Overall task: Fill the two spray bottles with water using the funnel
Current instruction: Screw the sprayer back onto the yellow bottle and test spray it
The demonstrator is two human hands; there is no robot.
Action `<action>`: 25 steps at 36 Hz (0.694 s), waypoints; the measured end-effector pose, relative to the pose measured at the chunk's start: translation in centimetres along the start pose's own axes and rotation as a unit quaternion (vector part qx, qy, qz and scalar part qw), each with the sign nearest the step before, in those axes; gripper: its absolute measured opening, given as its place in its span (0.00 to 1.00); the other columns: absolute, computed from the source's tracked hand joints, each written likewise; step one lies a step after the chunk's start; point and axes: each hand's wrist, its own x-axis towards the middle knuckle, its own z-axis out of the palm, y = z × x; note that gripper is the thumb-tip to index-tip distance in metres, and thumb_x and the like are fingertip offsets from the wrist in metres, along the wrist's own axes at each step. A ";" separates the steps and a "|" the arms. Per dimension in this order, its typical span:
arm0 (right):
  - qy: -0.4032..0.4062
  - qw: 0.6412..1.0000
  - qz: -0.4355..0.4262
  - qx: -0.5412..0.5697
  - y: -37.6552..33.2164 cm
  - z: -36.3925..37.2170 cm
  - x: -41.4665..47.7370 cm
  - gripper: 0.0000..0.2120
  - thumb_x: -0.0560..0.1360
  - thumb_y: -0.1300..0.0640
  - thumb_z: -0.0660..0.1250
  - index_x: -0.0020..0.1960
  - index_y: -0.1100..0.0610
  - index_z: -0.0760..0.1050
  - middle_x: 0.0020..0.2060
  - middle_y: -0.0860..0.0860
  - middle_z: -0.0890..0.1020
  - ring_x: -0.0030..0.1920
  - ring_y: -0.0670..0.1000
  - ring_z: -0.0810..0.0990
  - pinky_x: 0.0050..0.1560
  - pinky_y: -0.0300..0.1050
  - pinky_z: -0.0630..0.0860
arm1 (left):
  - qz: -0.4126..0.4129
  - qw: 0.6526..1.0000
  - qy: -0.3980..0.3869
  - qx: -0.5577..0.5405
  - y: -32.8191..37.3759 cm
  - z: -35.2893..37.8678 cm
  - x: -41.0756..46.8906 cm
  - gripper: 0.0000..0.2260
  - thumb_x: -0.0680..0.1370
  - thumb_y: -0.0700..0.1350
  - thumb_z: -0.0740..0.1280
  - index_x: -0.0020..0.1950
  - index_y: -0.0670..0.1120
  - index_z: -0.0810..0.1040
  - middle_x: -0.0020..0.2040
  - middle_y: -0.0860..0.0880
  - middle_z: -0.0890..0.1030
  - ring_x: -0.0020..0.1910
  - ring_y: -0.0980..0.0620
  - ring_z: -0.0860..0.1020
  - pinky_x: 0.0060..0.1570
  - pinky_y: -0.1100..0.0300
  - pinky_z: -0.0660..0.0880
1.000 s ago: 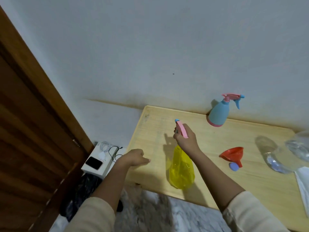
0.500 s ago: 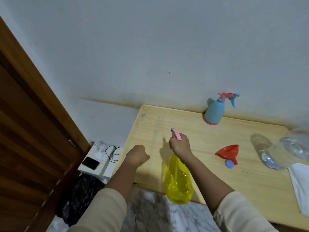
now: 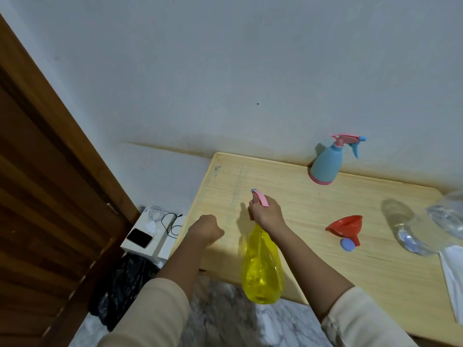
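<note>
My right hand (image 3: pixel 266 214) grips the pink spray head of a translucent yellow spray bottle (image 3: pixel 261 266), which hangs at the table's near left edge, its base past the edge. My left hand (image 3: pixel 206 227) is a closed fist with nothing in it, at the table's left edge. A blue spray bottle (image 3: pixel 325 166) with a pink and blue trigger stands upright at the back by the wall. A red funnel (image 3: pixel 347 227) lies on its side mid-table, with a small blue cap (image 3: pixel 347 244) touching its spout.
A clear plastic water bottle (image 3: pixel 411 236) lies at the right on the wooden table (image 3: pixel 375 266), with a white cloth (image 3: pixel 453 279) beside it. Left of the table, a white box (image 3: pixel 150 246) holds a phone and cables; a wooden door (image 3: pixel 45 196) stands further left.
My right hand has lowered the yellow bottle toward the table's near edge. My left hand has curled from loosely open into a fist.
</note>
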 end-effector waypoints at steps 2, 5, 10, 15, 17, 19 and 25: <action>-0.011 1.000 -0.007 -0.004 -0.1 0.2 -0.1 0.07 0.74 0.62 0.58 0.44 0.57 0.75 0.34 0.56 0.75 0.35 0.53 0.71 0.37 0.44 0.67 | 0.001 1.000 0.003 -0.002 -0.1 0.0 0.0 0.16 0.76 0.44 0.63 0.32 0.45 0.60 0.33 0.49 0.64 0.28 0.52 0.61 0.28 0.61 0.57; -0.004 1.000 -0.028 0.014 -0.1 0.4 -0.1 0.12 0.74 0.62 0.56 0.51 0.50 0.74 0.34 0.55 0.73 0.33 0.53 0.68 0.32 0.42 0.64 | 0.003 1.000 0.005 -0.006 -0.2 0.0 0.1 0.17 0.76 0.44 0.63 0.32 0.45 0.59 0.32 0.49 0.63 0.27 0.52 0.60 0.28 0.61 0.55; 0.022 0.996 -0.074 -0.039 0.1 0.5 0.1 0.04 0.71 0.67 0.56 0.39 0.65 0.68 0.31 0.53 0.68 0.32 0.51 0.65 0.30 0.43 0.60 | 0.014 1.000 0.008 -0.014 0.1 -0.3 0.1 0.18 0.76 0.44 0.64 0.31 0.45 0.58 0.31 0.50 0.62 0.27 0.52 0.59 0.28 0.60 0.55; 0.065 0.988 -0.137 -0.033 -0.9 -1.2 1.1 0.04 0.70 0.66 0.61 0.44 0.63 0.68 0.38 0.55 0.72 0.37 0.53 0.69 0.34 0.44 0.64 | 0.068 0.995 0.020 -0.073 2.3 -1.6 -0.1 0.11 0.77 0.46 0.65 0.40 0.42 0.67 0.40 0.47 0.69 0.36 0.50 0.67 0.36 0.59 0.63; 0.090 0.975 -0.186 -0.078 -1.6 -2.2 2.3 0.09 0.69 0.64 0.65 0.47 0.62 0.67 0.42 0.56 0.71 0.42 0.54 0.69 0.36 0.44 0.62 | 0.098 0.989 0.042 -0.103 3.8 -2.3 -0.2 0.09 0.77 0.47 0.66 0.43 0.42 0.70 0.44 0.47 0.71 0.40 0.49 0.69 0.40 0.58 0.65; 0.115 0.952 -0.235 -0.156 -2.4 -3.4 3.7 0.14 0.67 0.62 0.68 0.49 0.62 0.67 0.43 0.54 0.67 0.44 0.52 0.65 0.39 0.41 0.57 | 0.119 0.979 0.064 -0.150 5.6 -3.1 -0.2 0.08 0.76 0.46 0.66 0.46 0.41 0.74 0.44 0.48 0.73 0.41 0.50 0.71 0.41 0.58 0.67; 0.198 0.919 -0.266 -0.214 -3.7 -6.4 8.3 0.28 0.65 0.52 0.75 0.53 0.66 0.66 0.46 0.52 0.63 0.47 0.52 0.63 0.43 0.39 0.56 | 0.232 0.946 0.002 -0.227 11.6 -4.2 0.5 0.11 0.73 0.42 0.68 0.55 0.45 0.73 0.52 0.48 0.76 0.45 0.53 0.74 0.47 0.58 0.72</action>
